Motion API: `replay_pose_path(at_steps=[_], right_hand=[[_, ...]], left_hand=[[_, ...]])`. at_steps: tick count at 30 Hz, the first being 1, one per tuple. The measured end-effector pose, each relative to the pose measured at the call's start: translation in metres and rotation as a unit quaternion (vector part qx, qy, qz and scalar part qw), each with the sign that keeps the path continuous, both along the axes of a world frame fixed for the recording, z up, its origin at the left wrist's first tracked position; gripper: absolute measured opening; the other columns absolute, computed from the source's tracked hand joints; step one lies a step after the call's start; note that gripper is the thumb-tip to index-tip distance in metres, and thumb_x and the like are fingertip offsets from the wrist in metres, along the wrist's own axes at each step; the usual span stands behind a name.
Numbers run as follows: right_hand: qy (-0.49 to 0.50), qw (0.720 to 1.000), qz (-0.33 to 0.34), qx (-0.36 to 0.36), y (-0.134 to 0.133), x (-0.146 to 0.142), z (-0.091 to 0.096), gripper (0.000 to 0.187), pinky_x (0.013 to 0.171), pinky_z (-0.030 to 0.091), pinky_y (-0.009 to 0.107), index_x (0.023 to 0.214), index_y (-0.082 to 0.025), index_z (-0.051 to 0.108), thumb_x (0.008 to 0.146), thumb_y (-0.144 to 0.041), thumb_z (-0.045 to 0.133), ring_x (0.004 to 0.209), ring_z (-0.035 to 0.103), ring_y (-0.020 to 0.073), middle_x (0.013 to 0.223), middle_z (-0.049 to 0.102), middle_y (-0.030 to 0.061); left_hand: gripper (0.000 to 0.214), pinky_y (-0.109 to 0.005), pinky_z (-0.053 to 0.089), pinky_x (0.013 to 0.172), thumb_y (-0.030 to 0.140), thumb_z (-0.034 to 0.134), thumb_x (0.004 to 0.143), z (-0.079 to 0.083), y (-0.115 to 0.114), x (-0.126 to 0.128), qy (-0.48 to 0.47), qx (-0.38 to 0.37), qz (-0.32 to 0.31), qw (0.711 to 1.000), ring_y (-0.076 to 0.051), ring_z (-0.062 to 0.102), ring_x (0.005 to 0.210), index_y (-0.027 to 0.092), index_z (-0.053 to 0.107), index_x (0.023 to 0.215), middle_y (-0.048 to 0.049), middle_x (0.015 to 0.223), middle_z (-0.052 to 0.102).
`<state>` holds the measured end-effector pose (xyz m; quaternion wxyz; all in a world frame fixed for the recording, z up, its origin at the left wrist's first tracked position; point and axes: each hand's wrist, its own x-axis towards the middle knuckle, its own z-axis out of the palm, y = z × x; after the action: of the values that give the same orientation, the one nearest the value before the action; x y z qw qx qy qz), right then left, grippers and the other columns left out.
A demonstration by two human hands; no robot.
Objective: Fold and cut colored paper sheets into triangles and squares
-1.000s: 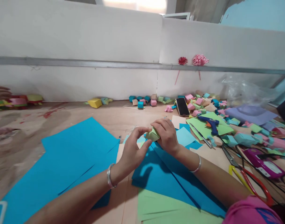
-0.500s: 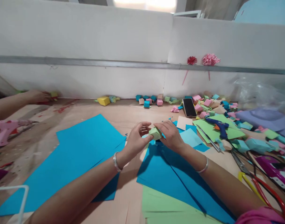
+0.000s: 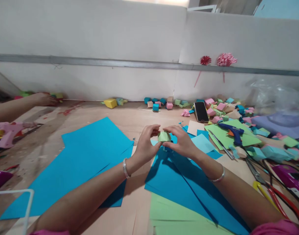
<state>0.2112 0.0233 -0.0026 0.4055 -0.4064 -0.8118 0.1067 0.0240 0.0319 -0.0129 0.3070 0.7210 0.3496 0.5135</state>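
Working at a wooden table (image 3: 132, 114), I face a white panel (image 3: 90, 81) crossed by a grey metal rail (image 3: 100, 61), with a red paper flower (image 3: 205, 60) and a pink paper flower (image 3: 226, 59) at the rail. Blue sheets (image 3: 90, 153) spread to my left, and more blue paper (image 3: 174, 176) lies under my hands, overlapping pale green sheets (image 3: 174, 212) nearer to me. To the right are a phone (image 3: 201, 111), a heap of small paper boxes (image 3: 221, 106), a blue glue gun (image 3: 234, 131) on green paper and a pair of scissors (image 3: 258, 179). At the far left, another person's hand (image 3: 45, 98) reaches among coloured pieces by the panel.

The light green paper piece (image 3: 164, 136) has a flat-looking side turned toward me and a rounded upper outline. It looks about as wide as it is tall, so I cannot tell which way a long axis runs.

It sits between my left hand (image 3: 147, 143) and my right hand (image 3: 181, 141), above the blue paper. Both hands are curved around it, pinching it from either side: the thumbs meet its lower edge nearest me, and the bent fingers come around its far side, partly hidden.
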Motion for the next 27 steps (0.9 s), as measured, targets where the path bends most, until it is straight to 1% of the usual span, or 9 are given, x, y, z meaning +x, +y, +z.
replay_pose_path(at_steps=[5, 8, 12, 13, 15, 17, 20, 24, 27], right_hand=[[0.043, 0.998, 0.007, -0.038, 0.000, -0.002, 0.000, 0.030, 0.081, 0.051, 0.037, 0.103, -0.020, 0.063, 0.079, -0.034, 0.074, 0.094, 0.061, 0.0210, 0.101, 0.067, 0.0066], [0.058, 0.993, 0.000, -0.098, 0.002, 0.000, 0.003, 0.033, 0.076, 0.052, 0.032, 0.106, -0.019, 0.063, 0.081, -0.038, 0.071, 0.095, 0.061, 0.0192, 0.102, 0.066, 0.0068], [-0.048, 0.985, -0.024, -0.162, 0.007, 0.017, 0.009, 0.053, 0.078, 0.051, 0.031, 0.124, -0.019, 0.058, 0.079, -0.041, 0.072, 0.100, 0.062, 0.0199, 0.115, 0.064, 0.0096], [-0.076, 0.982, -0.029, -0.171, 0.008, 0.023, 0.011, 0.058, 0.077, 0.051, 0.032, 0.125, -0.019, 0.058, 0.075, -0.041, 0.076, 0.098, 0.062, 0.0209, 0.115, 0.064, 0.0102], [-0.116, 0.976, -0.034, -0.183, 0.010, 0.034, 0.011, 0.062, 0.074, 0.049, 0.034, 0.117, -0.017, 0.063, 0.064, -0.041, 0.084, 0.091, 0.062, 0.0235, 0.106, 0.066, 0.0106], [-0.153, 0.968, -0.039, -0.193, 0.011, 0.038, 0.009, 0.057, 0.071, 0.046, 0.035, 0.103, -0.015, 0.068, 0.055, -0.040, 0.088, 0.087, 0.062, 0.0261, 0.096, 0.067, 0.0107], [-0.183, 0.961, -0.034, -0.203, 0.011, 0.032, 0.003, 0.043, 0.070, 0.042, 0.032, 0.089, -0.015, 0.069, 0.055, -0.035, 0.087, 0.087, 0.061, 0.0274, 0.089, 0.066, 0.0099], [-0.182, 0.960, -0.012, -0.212, 0.012, 0.019, -0.002, 0.029, 0.066, 0.038, 0.028, 0.082, -0.018, 0.068, 0.061, -0.029, 0.084, 0.081, 0.060, 0.0223, 0.083, 0.066, 0.0045], [-0.162, 0.961, -0.007, -0.226, 0.015, 0.017, -0.005, 0.028, 0.064, 0.038, 0.026, 0.082, -0.017, 0.067, 0.060, -0.025, 0.083, 0.077, 0.059, 0.0193, 0.082, 0.066, 0.0024]], left_hand=[[0.047, -0.040, 0.054, 0.095, 0.016, 0.070, 0.076, -0.002, -0.001, 0.000, 0.019, 0.016, -0.012, 1.000, -0.022, 0.062, 0.106, 0.019, 0.054, 0.120, -0.0106, 0.116, 0.057], [0.039, -0.039, 0.055, 0.095, 0.019, 0.067, 0.083, -0.003, -0.001, -0.001, 0.043, 0.005, -0.041, 0.998, -0.022, 0.063, 0.108, 0.020, 0.055, 0.120, -0.0107, 0.120, 0.060], [0.029, -0.040, 0.057, 0.091, 0.019, 0.062, 0.086, -0.004, 0.000, -0.003, 0.064, -0.015, -0.044, 0.997, -0.022, 0.065, 0.105, 0.019, 0.059, 0.115, -0.0100, 0.116, 0.065], [0.028, -0.040, 0.057, 0.091, 0.018, 0.061, 0.086, -0.004, 0.001, -0.003, 0.066, -0.015, -0.041, 0.997, -0.022, 0.065, 0.106, 0.019, 0.060, 0.114, -0.0099, 0.116, 0.065], [0.027, -0.040, 0.057, 0.092, 0.016, 0.060, 0.086, -0.004, 0.001, -0.003, 0.065, -0.015, -0.039, 0.997, -0.022, 0.064, 0.108, 0.019, 0.062, 0.113, -0.0096, 0.118, 0.064], [0.026, -0.038, 0.057, 0.092, 0.015, 0.059, 0.086, -0.003, 0.000, -0.002, 0.063, -0.012, -0.042, 0.997, -0.021, 0.063, 0.109, 0.019, 0.063, 0.111, -0.0092, 0.120, 0.063], [0.025, -0.035, 0.058, 0.088, 0.014, 0.060, 0.086, -0.003, -0.001, -0.002, 0.060, -0.007, -0.052, 0.997, -0.020, 0.063, 0.110, 0.019, 0.065, 0.110, -0.0087, 0.120, 0.063], [0.026, -0.032, 0.059, 0.085, 0.014, 0.061, 0.087, -0.003, 0.001, -0.003, 0.086, 0.034, -0.078, 0.993, -0.020, 0.061, 0.113, 0.022, 0.067, 0.111, -0.0084, 0.123, 0.062], [0.026, -0.035, 0.056, 0.089, 0.013, 0.061, 0.088, -0.003, 0.003, -0.004, 0.120, 0.087, -0.070, 0.986, -0.020, 0.060, 0.112, 0.022, 0.067, 0.112, -0.0087, 0.122, 0.063]])
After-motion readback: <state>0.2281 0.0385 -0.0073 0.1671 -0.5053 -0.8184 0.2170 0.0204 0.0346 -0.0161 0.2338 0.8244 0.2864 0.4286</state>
